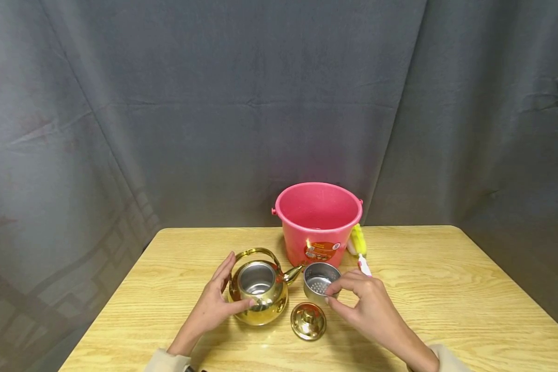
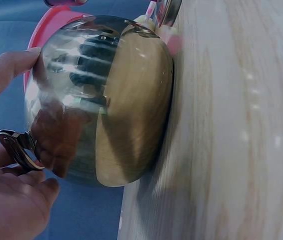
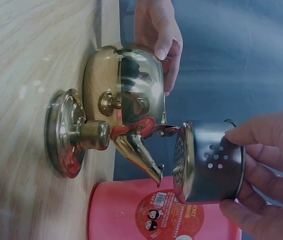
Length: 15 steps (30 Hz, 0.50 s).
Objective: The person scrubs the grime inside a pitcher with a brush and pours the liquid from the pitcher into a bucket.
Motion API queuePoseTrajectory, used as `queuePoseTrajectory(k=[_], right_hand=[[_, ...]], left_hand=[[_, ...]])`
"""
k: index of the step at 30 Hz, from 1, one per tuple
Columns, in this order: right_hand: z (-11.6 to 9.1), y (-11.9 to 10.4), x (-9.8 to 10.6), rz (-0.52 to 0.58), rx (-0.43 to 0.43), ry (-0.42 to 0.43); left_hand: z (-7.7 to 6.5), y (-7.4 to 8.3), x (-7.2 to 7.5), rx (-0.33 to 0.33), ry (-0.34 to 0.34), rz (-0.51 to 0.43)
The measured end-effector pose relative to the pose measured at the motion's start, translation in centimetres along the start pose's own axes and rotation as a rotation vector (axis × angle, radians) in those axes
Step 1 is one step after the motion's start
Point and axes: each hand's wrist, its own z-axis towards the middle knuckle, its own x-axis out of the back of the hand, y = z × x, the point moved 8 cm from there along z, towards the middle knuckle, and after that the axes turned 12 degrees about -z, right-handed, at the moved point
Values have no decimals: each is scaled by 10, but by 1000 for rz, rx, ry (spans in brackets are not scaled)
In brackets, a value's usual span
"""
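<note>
Pinching the rim of a round, silver, perforated metal strainer (image 1: 317,284), R hand (image 1: 369,305) has it raised R of round gold metal kettle (image 1: 272,309), gripped by L hand (image 1: 216,300); best keep strainer lvl.

Only an illegible bucket label (image 3: 170,216)

The left hand (image 1: 214,300) is gripping the left side of a lidless gold teapot (image 1: 268,310), whose spout is pointing right. The right hand (image 1: 368,306) is pinching a perforated metal strainer (image 1: 312,296). A gold lid (image 1: 308,322) is lying nearer; a pink bucket (image 1: 297,236) is standing on the far side of the wood-grain table (image 1: 446,299).
</note>
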Motion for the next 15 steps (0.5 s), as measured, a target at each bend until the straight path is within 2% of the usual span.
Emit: queuePoseTrajectory(k=[15], right_hand=[[-7,4,2,-28,-30,9]], left_hand=[[-1,2,-1,-8,-1,-18]])
